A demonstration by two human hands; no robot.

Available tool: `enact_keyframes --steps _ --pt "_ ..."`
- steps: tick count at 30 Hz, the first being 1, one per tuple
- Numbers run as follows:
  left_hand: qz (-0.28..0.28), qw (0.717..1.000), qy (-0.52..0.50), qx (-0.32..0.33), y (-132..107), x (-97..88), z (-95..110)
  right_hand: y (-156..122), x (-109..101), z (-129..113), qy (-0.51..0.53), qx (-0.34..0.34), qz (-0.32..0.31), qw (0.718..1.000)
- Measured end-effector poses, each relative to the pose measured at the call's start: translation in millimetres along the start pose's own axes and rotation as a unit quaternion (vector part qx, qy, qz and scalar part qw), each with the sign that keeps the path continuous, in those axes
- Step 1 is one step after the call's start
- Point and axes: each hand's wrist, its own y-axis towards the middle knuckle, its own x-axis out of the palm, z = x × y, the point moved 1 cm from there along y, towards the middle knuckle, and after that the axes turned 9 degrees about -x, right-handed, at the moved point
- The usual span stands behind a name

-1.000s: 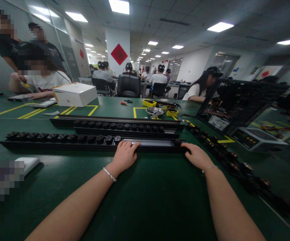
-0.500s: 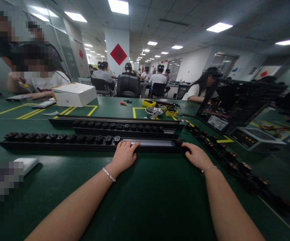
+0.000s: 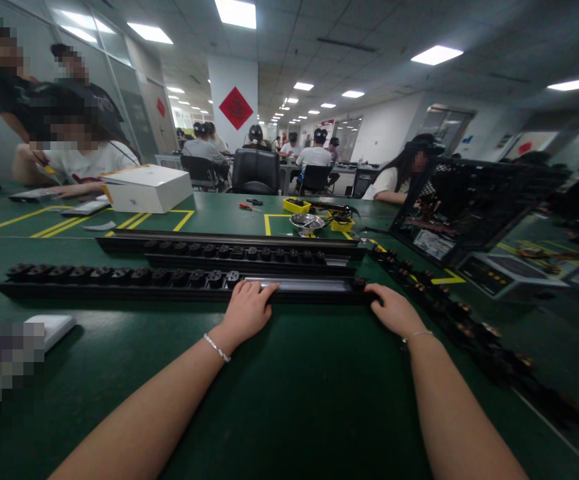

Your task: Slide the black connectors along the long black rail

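A long black power strip rail (image 3: 109,289) lies crosswise on the green table, its left part filled with a row of round black socket modules (image 3: 159,277). Over the rail's front edge, just right of the last module in that row, my left hand (image 3: 248,308) curls its fingers, thumb pointing right. A bare silvery channel (image 3: 304,285) runs on from there. At its right end sits a single dark socket module (image 3: 358,283). My right hand (image 3: 394,311) grips that end of the rail, with the fingertips against or close beside this module; exact contact is unclear.
Behind lie a shorter rail with sockets (image 3: 214,251) and another long black rail (image 3: 169,239). More socket modules (image 3: 462,313) line the right side, near an open computer case (image 3: 469,207). A metal bowl (image 3: 307,221), yellow bins and a white box (image 3: 152,189) stand farther back. Co-workers sit around.
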Motion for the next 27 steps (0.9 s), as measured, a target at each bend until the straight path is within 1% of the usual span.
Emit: enact_keyframes --steps 4,14,20,27 --pt "0.006 1.000 0.001 0.005 0 0.0 0 0 1 2 0.005 0.018 0.009 1.000" --pt "0.006 1.000 0.005 0.007 0 -0.4 0 -1 1 5 -0.001 0.023 0.036 0.999" --pt "0.008 1.000 0.006 0.006 0 0.1 0 -1 5 11 -0.004 0.026 0.070 0.997" --pt "0.013 1.000 0.005 0.009 0 1.8 -1 -1 5 12 -0.002 0.043 0.069 0.997"
